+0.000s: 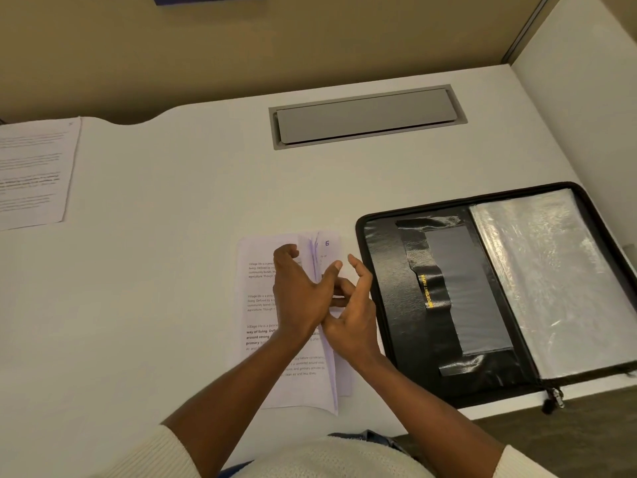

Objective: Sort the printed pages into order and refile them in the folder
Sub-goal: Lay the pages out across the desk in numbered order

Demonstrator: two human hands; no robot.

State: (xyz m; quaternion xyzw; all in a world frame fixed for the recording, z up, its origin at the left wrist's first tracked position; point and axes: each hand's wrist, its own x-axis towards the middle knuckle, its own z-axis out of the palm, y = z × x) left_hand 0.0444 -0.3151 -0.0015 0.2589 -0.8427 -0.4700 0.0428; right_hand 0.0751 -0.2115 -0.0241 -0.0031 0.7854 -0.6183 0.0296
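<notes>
Lying mid-desk, just left of the open black folder (432,298), a stack of printed pages (262,307) is seen, right-side sheets raised in a fold, "5" marked on one top corner. The left hand (300,291) is placed over the fold, fingers curled, thumb out; an actual grip cannot be told. The right hand (355,313) is held beside it, fingers loosely bent, nothing held. Clear sleeves are shown in the folder. White desk (172,270); loose page (32,174) at far left; grey cable hatch (365,115) set in behind; beige partition (241,46); dark carpet (586,429).
</notes>
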